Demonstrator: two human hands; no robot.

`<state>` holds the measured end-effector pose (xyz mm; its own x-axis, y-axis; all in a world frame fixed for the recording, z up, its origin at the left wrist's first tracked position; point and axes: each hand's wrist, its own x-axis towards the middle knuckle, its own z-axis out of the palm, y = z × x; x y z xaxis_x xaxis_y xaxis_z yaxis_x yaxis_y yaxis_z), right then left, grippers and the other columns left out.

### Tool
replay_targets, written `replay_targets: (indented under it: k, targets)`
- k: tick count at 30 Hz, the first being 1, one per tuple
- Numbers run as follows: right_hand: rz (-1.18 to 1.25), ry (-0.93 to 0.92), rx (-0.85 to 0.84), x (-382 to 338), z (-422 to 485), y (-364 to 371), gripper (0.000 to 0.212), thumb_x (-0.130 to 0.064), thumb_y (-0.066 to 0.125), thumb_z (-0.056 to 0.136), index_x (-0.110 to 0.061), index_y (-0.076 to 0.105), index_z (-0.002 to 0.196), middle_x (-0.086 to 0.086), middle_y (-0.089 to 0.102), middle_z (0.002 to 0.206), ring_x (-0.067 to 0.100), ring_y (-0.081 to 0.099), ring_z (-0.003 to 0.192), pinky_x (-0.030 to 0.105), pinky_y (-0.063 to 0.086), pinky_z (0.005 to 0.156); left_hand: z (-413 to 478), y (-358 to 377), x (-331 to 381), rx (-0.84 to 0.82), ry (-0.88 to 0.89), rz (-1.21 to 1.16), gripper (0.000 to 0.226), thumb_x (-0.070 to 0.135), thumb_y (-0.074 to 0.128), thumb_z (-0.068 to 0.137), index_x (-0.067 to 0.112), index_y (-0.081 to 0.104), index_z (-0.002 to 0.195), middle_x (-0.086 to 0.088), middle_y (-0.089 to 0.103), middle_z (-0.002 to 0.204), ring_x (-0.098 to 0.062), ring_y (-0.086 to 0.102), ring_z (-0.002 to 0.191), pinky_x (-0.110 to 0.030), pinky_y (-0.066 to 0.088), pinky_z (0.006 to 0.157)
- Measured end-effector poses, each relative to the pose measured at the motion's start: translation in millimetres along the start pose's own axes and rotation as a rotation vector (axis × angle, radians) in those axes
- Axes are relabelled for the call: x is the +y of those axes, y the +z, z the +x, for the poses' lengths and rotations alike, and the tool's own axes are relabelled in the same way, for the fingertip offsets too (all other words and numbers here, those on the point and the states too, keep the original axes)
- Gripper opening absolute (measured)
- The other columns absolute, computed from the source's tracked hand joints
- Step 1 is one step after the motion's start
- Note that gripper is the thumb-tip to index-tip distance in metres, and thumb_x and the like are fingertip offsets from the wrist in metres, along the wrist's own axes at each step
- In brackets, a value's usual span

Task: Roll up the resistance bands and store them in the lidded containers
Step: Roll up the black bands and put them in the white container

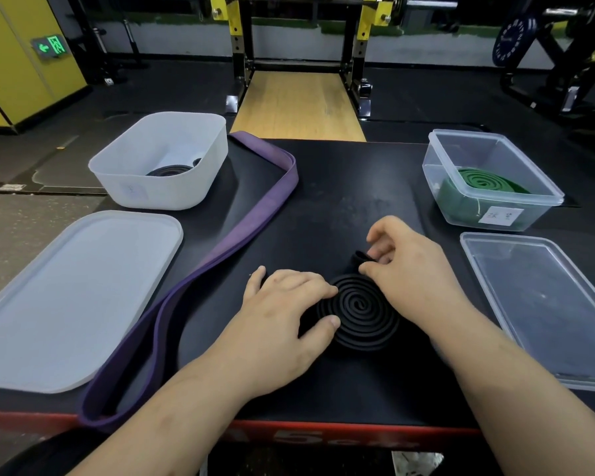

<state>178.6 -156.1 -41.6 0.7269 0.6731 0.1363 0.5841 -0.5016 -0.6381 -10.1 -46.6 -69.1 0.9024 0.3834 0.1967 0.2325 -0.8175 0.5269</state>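
1. Worktop [323, 201]: smooth matt black with faint dusty scuffs; front edge is glossy red.
2. Black band [358, 312]: rubbery, matt, with a slight sheen on the coil edges.
3. Purple band [244, 231]: rubbery, matt, with faded, worn patches.
4. Green band [481, 180]: rubbery, matt.
5. White tub [172, 190] and white lid [73, 297]: frosted translucent plastic, satin finish.
6. Clear box [543, 214] and clear lid [543, 304]: transparent glossy plastic; white paper label [500, 215] on the box.
7. Platform [298, 104]: pale wood, visible grain, matt.
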Motion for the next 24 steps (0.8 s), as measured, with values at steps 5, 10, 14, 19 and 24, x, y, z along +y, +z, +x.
replay_targets:
  k: [5,10,14,19,24]
  targets:
    - [0.041,-0.048,-0.135,0.6,0.5,-3.2,0.018,-0.02,0.077,0.088,-0.037,0.074,0.083,-0.015,0.073,0.086,0.0,0.067,0.086,0.021,0.052,0.083,-0.9,-0.1,-0.2,-0.01,-0.007,0.008,0.052,0.066,0.034,0.09,0.045,0.052,0.134,0.035,0.045,0.131,0.011,0.028,0.136,-0.044,0.002,0.127]
    - [0.091,-0.063,-0.24,-1.7,-3.0,-11.7,0.036,-0.011,0.062,0.091,-0.042,0.079,0.087,-0.025,0.075,0.095,-0.007,0.067,0.09,0.011,0.05,0.078,-0.5,-0.7,0.3,-0.013,-0.01,0.008,0.054,0.067,0.032,0.089,0.045,0.052,0.135,0.035,0.045,0.131,0.012,0.027,0.136,-0.043,0.001,0.127]
    - [-0.013,-0.162,-0.239,-1.5,-7.6,-9.9,0.037,-0.014,0.06,0.091,-0.043,0.079,0.104,-0.028,0.071,0.107,-0.014,0.06,0.104,0.002,0.043,0.088,-0.2,-0.7,0.6,-0.02,-0.016,0.016,0.055,0.068,0.031,0.089,0.045,0.052,0.136,0.035,0.045,0.133,0.01,0.028,0.137,-0.044,0.001,0.127]
    - [-0.268,-0.326,-0.515,3.5,-27.9,-23.0,0.091,-0.076,0.058,0.077,-0.039,0.037,0.157,-0.027,0.029,0.161,-0.015,0.018,0.146,0.006,0.012,0.117,0.1,0.3,0.3,-0.011,-0.024,0.029,0.054,0.067,0.032,0.09,0.044,0.053,0.134,0.034,0.047,0.131,0.01,0.03,0.136,-0.045,0.004,0.126]
    - [-0.375,-0.335,-0.569,2.5,-47.0,-17.3,0.11,-0.075,0.063,0.082,-0.039,-0.002,0.163,-0.026,-0.01,0.167,-0.009,-0.013,0.151,0.017,0.005,0.123,0.1,1.0,-0.7,-0.016,-0.012,0.042,0.053,0.067,0.031,0.092,0.045,0.052,0.135,0.032,0.048,0.133,0.01,0.03,0.136,-0.045,0.005,0.127]
